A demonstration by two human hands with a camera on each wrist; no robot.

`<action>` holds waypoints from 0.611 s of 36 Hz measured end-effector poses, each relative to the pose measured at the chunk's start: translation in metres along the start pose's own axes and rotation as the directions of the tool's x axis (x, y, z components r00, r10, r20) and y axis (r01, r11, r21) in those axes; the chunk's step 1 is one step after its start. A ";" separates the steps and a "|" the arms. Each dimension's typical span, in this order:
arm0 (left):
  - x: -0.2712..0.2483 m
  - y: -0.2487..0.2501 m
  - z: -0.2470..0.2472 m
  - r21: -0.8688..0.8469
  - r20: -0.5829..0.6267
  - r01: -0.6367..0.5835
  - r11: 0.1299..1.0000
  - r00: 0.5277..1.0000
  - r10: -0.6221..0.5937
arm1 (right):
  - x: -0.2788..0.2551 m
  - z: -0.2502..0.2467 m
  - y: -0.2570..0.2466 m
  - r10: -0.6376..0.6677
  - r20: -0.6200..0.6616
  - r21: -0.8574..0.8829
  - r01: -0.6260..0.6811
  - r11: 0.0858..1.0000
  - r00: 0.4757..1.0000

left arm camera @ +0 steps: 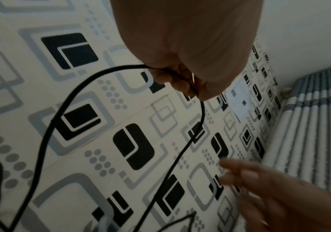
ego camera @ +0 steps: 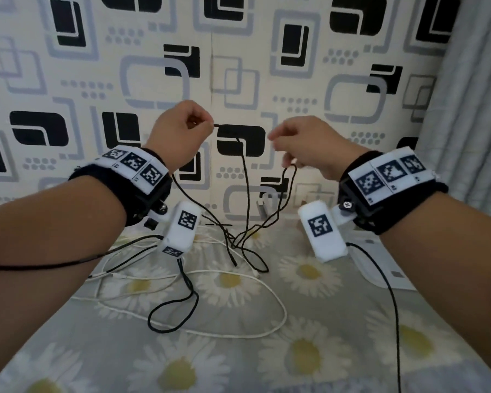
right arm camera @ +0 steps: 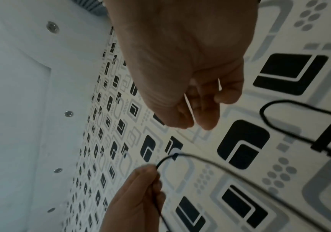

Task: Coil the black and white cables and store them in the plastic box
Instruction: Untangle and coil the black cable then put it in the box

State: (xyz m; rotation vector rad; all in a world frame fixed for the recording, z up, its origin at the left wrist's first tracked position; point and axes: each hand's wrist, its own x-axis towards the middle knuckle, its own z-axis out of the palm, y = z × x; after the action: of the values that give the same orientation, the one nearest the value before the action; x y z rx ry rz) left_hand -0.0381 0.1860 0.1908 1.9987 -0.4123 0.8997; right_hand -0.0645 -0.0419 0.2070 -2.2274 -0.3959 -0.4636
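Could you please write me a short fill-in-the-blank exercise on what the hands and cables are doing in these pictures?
1. The left hand pinches the ____ cable above the bed.
2. The white cable lies loose on the ____-patterned bedsheet.
3. A loop of the black cable hangs from the fingers of the ____ hand.
4. The wall behind the hands bears a pattern of black and grey ____.

Missing words: black; daisy; right; squares
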 end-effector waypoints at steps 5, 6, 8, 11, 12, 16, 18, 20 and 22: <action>-0.014 0.029 0.013 -0.081 0.128 -0.088 0.993 0.987 0.098 | -0.003 0.019 -0.017 -0.144 0.058 -0.044 0.147 0.988 0.988; -0.017 0.035 0.015 -0.124 0.154 -0.096 0.988 0.981 0.115 | -0.004 0.022 -0.019 -0.176 0.073 -0.049 0.180 0.982 0.982; -0.024 0.045 0.017 -0.232 0.177 -0.093 0.968 0.975 0.136 | -0.011 0.025 -0.023 -0.210 0.099 -0.053 0.216 0.975 0.973; -0.029 0.047 0.017 -0.224 0.154 -0.108 0.969 0.978 0.144 | -0.016 0.024 -0.022 -0.201 0.058 0.039 0.199 0.979 0.978; -0.029 0.044 0.017 -0.187 0.147 -0.104 0.977 0.980 0.132 | -0.018 0.022 -0.022 -0.193 0.021 0.063 0.191 0.980 0.981; -0.030 0.018 0.014 -0.061 0.162 -0.014 0.998 0.986 0.024 | -0.016 0.010 -0.014 -0.084 -0.140 0.179 0.109 0.978 0.987; -0.032 -0.002 0.012 -0.057 0.210 0.032 0.998 0.978 -0.019 | -0.012 0.004 -0.008 -0.034 -0.211 0.232 0.083 0.969 0.977; -0.038 -0.021 0.012 -0.062 0.259 0.067 0.996 0.965 -0.049 | -0.011 0.000 -0.003 0.021 -0.262 0.263 0.050 0.963 0.965; -0.048 -0.038 0.016 -0.006 0.294 0.084 0.996 0.953 -0.079 | -0.010 -0.001 0.003 0.067 -0.310 0.311 0.034 0.950 0.948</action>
State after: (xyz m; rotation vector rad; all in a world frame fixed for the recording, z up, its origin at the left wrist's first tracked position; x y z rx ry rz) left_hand -0.0413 0.1917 0.1276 2.1220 -0.4974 0.5455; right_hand -0.0722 -0.0456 0.2014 -1.8087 -0.2582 -0.6884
